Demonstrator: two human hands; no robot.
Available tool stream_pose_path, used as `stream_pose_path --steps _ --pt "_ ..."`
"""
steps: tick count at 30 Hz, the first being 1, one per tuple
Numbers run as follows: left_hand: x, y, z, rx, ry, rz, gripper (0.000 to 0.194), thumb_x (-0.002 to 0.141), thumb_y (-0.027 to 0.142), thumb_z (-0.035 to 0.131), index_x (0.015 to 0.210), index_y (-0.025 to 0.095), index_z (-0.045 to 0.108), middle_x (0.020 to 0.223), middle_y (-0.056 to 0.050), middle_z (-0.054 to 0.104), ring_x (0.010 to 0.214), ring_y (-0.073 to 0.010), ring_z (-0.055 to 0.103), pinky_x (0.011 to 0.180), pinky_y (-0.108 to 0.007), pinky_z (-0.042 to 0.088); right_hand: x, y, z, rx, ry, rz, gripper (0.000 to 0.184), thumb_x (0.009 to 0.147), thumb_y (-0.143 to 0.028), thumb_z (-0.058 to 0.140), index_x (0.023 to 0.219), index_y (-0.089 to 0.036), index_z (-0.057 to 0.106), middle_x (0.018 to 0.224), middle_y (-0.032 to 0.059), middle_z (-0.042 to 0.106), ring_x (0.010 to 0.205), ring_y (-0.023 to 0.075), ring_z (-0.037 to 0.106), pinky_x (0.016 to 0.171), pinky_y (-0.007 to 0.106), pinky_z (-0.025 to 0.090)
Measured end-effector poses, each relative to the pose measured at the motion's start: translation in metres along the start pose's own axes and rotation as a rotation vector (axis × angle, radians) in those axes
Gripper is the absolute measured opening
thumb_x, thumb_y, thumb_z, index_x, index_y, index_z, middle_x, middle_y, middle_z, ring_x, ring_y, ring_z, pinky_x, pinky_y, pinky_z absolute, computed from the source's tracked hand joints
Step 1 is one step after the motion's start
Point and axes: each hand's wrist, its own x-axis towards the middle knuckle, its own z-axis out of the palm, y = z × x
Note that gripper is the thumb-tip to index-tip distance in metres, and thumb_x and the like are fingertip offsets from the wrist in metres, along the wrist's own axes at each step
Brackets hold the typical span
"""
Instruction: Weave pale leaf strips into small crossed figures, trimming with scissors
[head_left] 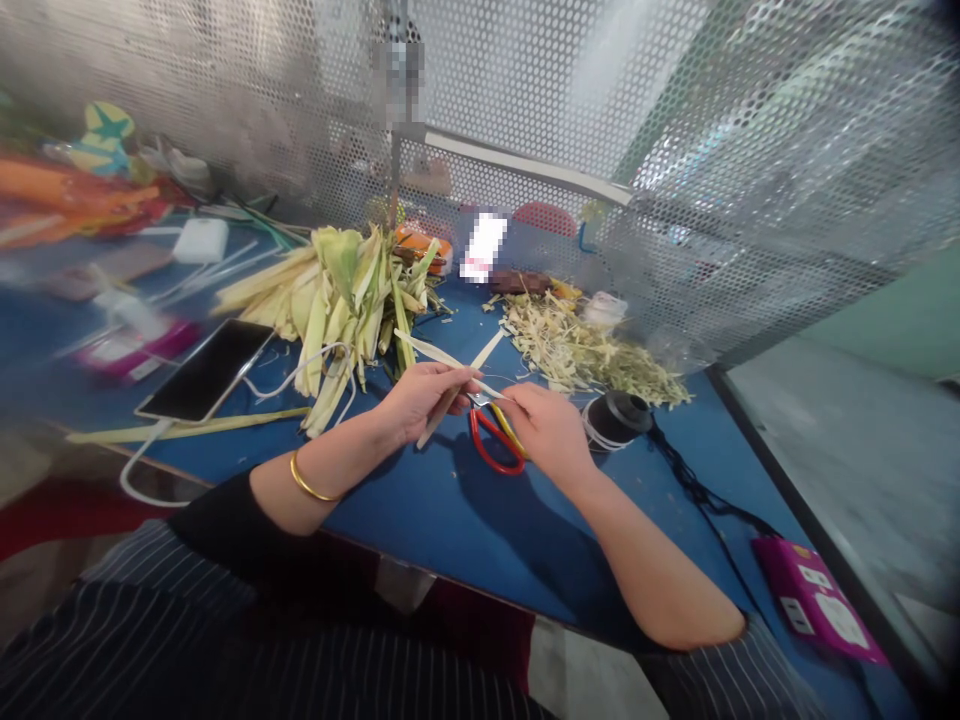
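Observation:
My left hand [429, 396] is closed in a pinch on two pale corn husk strips that cross at its fingertips. One strip [424, 348] slants up to the left, and its other end runs to my right hand [553, 432]. The fingers of that hand are closed on this end. The second strip [489, 349] points up to the right and shows again below my left fingers. Beneath both hands, scissors [491, 455] with a red and a yellow handle lie on the blue table [420, 510], their blades mostly hidden by my fingers.
A heap of corn husks [349, 290] lies behind my left hand. Husk scraps [577, 345] are piled at the back right. A black spool [619, 418] stands beside my right hand. Left are a phone [210, 372] and white cable; a magenta pack [817, 600] sits at right.

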Motion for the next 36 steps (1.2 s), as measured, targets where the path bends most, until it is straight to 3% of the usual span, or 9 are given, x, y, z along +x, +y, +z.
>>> stream_pose_path --steps 5,9,11,14,18,21,26,31,36 --pt "0.002 -0.002 -0.001 -0.003 0.013 0.052 0.014 0.080 0.021 0.066 0.083 0.009 0.071 0.064 -0.002 0.065 0.047 -0.0047 0.053 0.049 -0.018 0.043 -0.001 -0.003 -0.002 -0.110 0.050 -0.042 0.029 0.095 -0.032 0.041 0.086 -0.021 0.066 0.082 0.0054 0.068 0.077 0.0191 0.059 0.074 0.032 0.039" --pt "0.002 0.002 -0.003 -0.066 -0.014 0.038 0.019 0.085 0.025 0.059 0.088 0.011 0.072 0.079 -0.008 0.072 0.064 -0.0119 0.065 0.064 -0.024 0.053 -0.002 -0.006 -0.009 -0.128 0.327 -0.049 0.028 0.090 -0.032 0.050 0.113 -0.019 0.061 0.111 0.0125 0.063 0.107 0.0259 0.055 0.092 0.039 0.038" --pt "0.001 0.002 -0.002 -0.105 -0.024 0.057 0.018 0.085 0.021 0.058 0.090 0.011 0.072 0.086 -0.010 0.073 0.074 -0.0145 0.068 0.072 -0.026 0.054 -0.003 -0.009 -0.011 -0.093 0.405 -0.053 0.024 0.089 -0.031 0.053 0.106 -0.020 0.064 0.107 0.0116 0.064 0.105 0.0257 0.056 0.093 0.040 0.038" --pt "0.000 -0.001 0.003 -0.125 -0.042 0.075 0.013 0.079 0.013 0.064 0.087 0.010 0.073 0.085 -0.009 0.073 0.078 -0.0140 0.068 0.074 -0.023 0.052 -0.005 -0.017 -0.004 0.109 0.226 -0.010 0.019 0.089 -0.031 0.052 0.086 -0.021 0.068 0.087 0.0059 0.065 0.085 0.0197 0.060 0.082 0.033 0.043" --pt "-0.001 -0.008 0.007 -0.102 -0.062 0.037 0.011 0.074 0.015 0.069 0.083 0.009 0.074 0.081 -0.009 0.073 0.068 -0.0127 0.065 0.069 -0.024 0.052 -0.005 -0.028 0.016 0.407 -0.024 0.192 0.019 0.086 -0.032 0.056 0.082 -0.021 0.070 0.079 0.0025 0.066 0.073 0.0159 0.059 0.068 0.027 0.043" --pt "-0.001 -0.011 0.008 -0.096 -0.064 0.024 0.010 0.073 0.014 0.070 0.080 0.009 0.074 0.080 -0.009 0.073 0.069 -0.0127 0.065 0.069 -0.024 0.051 -0.005 -0.032 0.025 0.508 -0.037 0.269 0.021 0.085 -0.029 0.055 0.071 -0.018 0.066 0.067 0.0005 0.062 0.064 0.0142 0.054 0.062 0.026 0.040" --pt "0.001 -0.016 0.009 -0.109 -0.011 0.055 0.006 0.073 0.009 0.068 0.078 0.010 0.072 0.074 -0.008 0.072 0.070 -0.0131 0.065 0.072 -0.026 0.051 -0.005 -0.034 0.022 0.581 -0.023 0.208 0.026 0.082 -0.024 0.054 0.058 -0.018 0.054 0.061 -0.0011 0.053 0.061 0.0122 0.047 0.061 0.025 0.036" --pt "0.001 -0.017 0.010 -0.123 0.028 0.025 0.010 0.074 0.008 0.066 0.082 0.011 0.070 0.076 -0.006 0.072 0.070 -0.0131 0.066 0.067 -0.024 0.051 -0.006 -0.035 0.023 0.608 -0.040 0.213 0.026 0.082 -0.026 0.054 0.058 -0.018 0.053 0.063 -0.0013 0.053 0.063 0.0126 0.047 0.062 0.025 0.036" --pt "0.001 -0.010 0.005 -0.091 -0.050 0.054 0.015 0.073 0.011 0.068 0.088 0.011 0.071 0.082 -0.007 0.073 0.076 -0.0149 0.067 0.072 -0.026 0.052 -0.006 -0.030 0.025 0.733 -0.068 0.327 0.025 0.083 -0.030 0.052 0.062 -0.019 0.057 0.064 -0.0015 0.058 0.063 0.0129 0.050 0.062 0.025 0.038"
